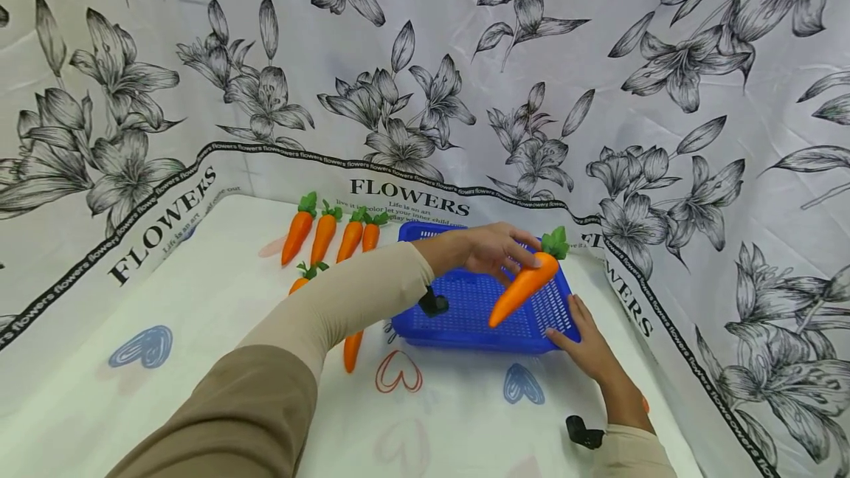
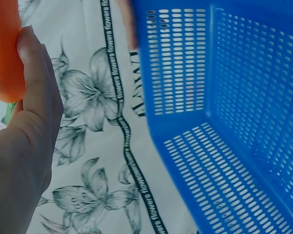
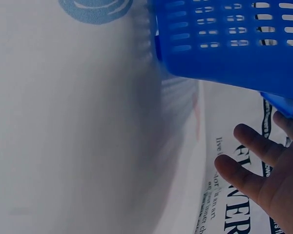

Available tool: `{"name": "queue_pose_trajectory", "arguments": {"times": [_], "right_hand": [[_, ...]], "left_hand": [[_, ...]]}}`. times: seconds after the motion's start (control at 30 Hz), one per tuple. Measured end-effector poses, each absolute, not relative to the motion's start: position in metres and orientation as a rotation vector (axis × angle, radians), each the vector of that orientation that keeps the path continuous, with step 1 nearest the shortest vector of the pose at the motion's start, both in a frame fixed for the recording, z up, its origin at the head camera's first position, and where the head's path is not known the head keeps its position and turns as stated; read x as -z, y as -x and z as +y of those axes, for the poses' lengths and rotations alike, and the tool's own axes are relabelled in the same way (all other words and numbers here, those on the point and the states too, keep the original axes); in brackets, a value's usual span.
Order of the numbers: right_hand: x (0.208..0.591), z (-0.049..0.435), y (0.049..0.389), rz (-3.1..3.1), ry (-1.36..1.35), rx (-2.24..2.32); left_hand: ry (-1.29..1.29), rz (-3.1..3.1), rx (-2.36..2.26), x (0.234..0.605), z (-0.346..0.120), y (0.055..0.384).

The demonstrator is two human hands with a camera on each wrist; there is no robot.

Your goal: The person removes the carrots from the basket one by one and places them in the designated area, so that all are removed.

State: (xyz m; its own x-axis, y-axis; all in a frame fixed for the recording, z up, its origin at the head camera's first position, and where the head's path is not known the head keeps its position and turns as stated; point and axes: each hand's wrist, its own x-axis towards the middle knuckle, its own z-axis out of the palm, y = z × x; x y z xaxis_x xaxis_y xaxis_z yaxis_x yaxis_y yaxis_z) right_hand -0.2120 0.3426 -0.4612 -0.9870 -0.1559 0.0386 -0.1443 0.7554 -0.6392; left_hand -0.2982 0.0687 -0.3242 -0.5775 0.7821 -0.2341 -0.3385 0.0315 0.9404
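My left hand (image 1: 494, 249) holds an orange toy carrot (image 1: 524, 290) with a green leafy top, tilted tip-down over the blue plastic basket (image 1: 478, 343). In the left wrist view part of the carrot (image 2: 4, 53) shows against the fingers, left of the slotted basket wall (image 2: 178, 63). At the basket's near right corner is my right hand (image 1: 591, 345), its thumb at the front rim and its fingers along the right side. The right wrist view shows those fingers (image 3: 241, 178) extended and spread just below the basket (image 3: 219, 66).
Several toy carrots (image 1: 323, 238) lie in a row left of the basket. Another carrot (image 1: 353, 352) is partly covered by the left sleeve (image 1: 345, 301). A small orange patch (image 1: 645, 405) shows beside the right wrist. Flower-printed cloth (image 1: 412, 109) hangs behind the white table (image 1: 219, 360).
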Motion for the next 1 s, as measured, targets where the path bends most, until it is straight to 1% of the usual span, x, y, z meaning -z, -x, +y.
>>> {"name": "queue_pose_trajectory", "arguments": {"times": [0.27,0.57,1.0], "right_hand": [[0.46,0.346,0.211,2.915,0.224,1.048],[0.463,0.35,0.212,2.92,0.239,1.072],[0.465,0.346,0.212,2.916,0.278,1.09]], "left_hand": [[-0.507,1.447,-1.743,0.304,0.05,0.284],[-0.515,1.396,-1.849,0.288,0.024,0.277],[-0.553,1.445,-1.923,0.283,-0.021,0.265]]}}
